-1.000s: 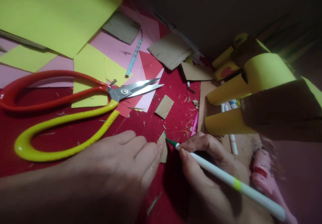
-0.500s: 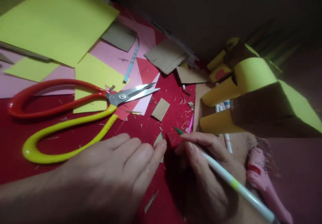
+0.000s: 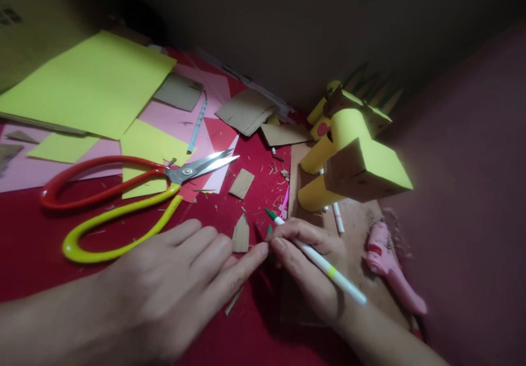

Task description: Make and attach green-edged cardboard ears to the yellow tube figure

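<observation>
On the red surface (image 3: pixel 24 275), just beyond my left hand (image 3: pixel 164 284): the pointed cardboard piece (image 3: pixel 240 237), lying flat, a touch of green at its tip, the scissors (image 3: pixel 187 172) up and to the left of it.
Left fingers: index stretched toward the right fingertips, the others loosely bent; whether they grasp anything I cannot tell.
Right hand (image 3: pixel 314 264): my fingers grasp the marker (image 3: pixel 318 262) in a writing grip, the green nib in the air to the right of the cardboard piece.
Green patch (image 3: pixel 269 230): small, just above the meeting of my two hands; what it belongs to I cannot make out.
Loose cardboard: as I judge it, a brush of my left knuckles could slide the piece, since none of my fingers appears to press on it.
Bare nib: a careless dip could put ink on the red surface or my left index, being uncapped and close to both.
Cardboard axis: long axis running roughly away from me, tip at the far end.
Marker axis: slanting across the view, nib toward the upper left, blunt end toward the lower right, above my wrist.
</observation>
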### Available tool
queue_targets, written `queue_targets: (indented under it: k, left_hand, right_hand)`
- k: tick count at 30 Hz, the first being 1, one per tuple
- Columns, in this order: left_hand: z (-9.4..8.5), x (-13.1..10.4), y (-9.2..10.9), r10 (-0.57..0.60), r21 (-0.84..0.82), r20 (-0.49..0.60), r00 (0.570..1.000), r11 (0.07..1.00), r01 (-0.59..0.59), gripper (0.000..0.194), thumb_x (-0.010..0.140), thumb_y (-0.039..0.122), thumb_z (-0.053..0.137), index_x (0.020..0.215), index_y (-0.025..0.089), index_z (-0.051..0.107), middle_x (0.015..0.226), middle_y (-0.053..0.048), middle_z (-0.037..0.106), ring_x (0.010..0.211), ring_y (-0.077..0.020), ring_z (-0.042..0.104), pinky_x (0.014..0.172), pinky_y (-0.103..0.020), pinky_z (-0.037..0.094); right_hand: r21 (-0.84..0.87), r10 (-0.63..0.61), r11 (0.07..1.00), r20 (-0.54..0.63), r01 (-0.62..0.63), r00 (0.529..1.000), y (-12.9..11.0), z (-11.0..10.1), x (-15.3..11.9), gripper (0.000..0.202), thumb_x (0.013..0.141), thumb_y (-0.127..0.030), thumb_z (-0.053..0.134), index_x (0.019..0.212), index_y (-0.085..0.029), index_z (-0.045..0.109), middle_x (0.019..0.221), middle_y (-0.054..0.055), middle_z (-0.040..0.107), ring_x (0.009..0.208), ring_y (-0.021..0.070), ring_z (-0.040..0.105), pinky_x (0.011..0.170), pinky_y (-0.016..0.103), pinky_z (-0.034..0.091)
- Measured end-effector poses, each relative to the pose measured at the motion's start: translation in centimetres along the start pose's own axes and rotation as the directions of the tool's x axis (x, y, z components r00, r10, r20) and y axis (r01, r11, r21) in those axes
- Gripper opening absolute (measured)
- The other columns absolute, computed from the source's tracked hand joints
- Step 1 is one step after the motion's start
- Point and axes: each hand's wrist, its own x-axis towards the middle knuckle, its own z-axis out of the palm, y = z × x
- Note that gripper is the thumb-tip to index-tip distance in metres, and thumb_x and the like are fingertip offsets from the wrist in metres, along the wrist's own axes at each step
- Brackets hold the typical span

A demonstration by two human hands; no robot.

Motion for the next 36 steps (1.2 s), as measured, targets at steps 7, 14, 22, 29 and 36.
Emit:
queue_targets:
  k: [7, 14, 22, 29, 36]
  left_hand:
    - [-2.2, 1.2, -0.2, 0.023, 0.027, 0.011, 1.000, 0.999, -0.023, 0.054, 0.113, 0.003, 0.041, 0.163, 0.009, 0.060, 0.095, -0.003, 0.077, 0.087, -0.0237, 0.070, 0.082, -0.041, 0.058]
    - [-1.9, 1.1, -0.7, 0.039, 0.085, 0.004, 0.999, 0.996, -0.039, 0.059, 0.116, 0.005, 0.043, 0.174, 0.014, 0.051, 0.082, 0.003, 0.066, 0.077, -0.0210, 0.062, 0.078, -0.038, 0.061]
    - [-1.8, 0.8, -1.0, 0.064, 0.017, 0.004, 0.998, 0.998, -0.064, 0.060, 0.117, 0.011, 0.041, 0.176, 0.017, 0.051, 0.087, 0.005, 0.063, 0.076, -0.0176, 0.065, 0.082, -0.038, 0.068]
    - [-2.3, 1.5, -1.3, 0.084, 0.060, 0.064, 0.994, 0.994, -0.088, 0.057, 0.114, 0.005, 0.043, 0.169, 0.015, 0.055, 0.085, 0.005, 0.066, 0.075, -0.0179, 0.066, 0.079, -0.035, 0.066]
    - [-1.8, 1.3, -3.0, 0.092, 0.099, -0.089, 0.992, 0.992, -0.083, 0.032, 0.117, 0.008, 0.044, 0.125, 0.010, 0.075, 0.095, -0.006, 0.078, 0.083, -0.0214, 0.073, 0.077, -0.037, 0.063]
  right_hand:
    - [-0.004, 0.090, 0.996, 0.100, -0.090, 0.991, -0.8, -1.0, 0.0, 0.015, 0.098, -0.023, 0.078, 0.084, -0.020, 0.081, 0.064, -0.001, 0.073, 0.054, 0.0123, 0.065, 0.051, 0.021, 0.051]
    - [-0.138, -0.110, 0.981, 0.163, 0.133, 0.981, -0.7, -1.7, -0.3, 0.016, 0.108, -0.019, 0.066, 0.092, -0.023, 0.069, 0.064, -0.005, 0.067, 0.052, 0.0100, 0.063, 0.051, 0.018, 0.049]
    - [-0.211, -0.137, 0.966, 0.077, 0.151, 0.988, 0.3, -1.9, -0.3, 0.016, 0.113, -0.023, 0.064, 0.098, -0.025, 0.070, 0.071, -0.004, 0.075, 0.059, 0.0129, 0.072, 0.059, 0.022, 0.059]
    - [-0.037, -0.103, 0.994, 0.009, 0.103, 0.995, 0.4, -1.2, -0.3, 0.006, 0.108, -0.022, 0.071, 0.102, -0.023, 0.072, 0.068, -0.004, 0.075, 0.056, 0.0130, 0.072, 0.054, 0.021, 0.057]
    - [0.016, -0.041, 0.999, -0.030, 0.041, 0.999, 1.0, -0.8, -0.3, 0.018, 0.098, -0.025, 0.085, 0.083, -0.024, 0.074, 0.064, -0.005, 0.071, 0.053, 0.0121, 0.063, 0.052, 0.022, 0.052]
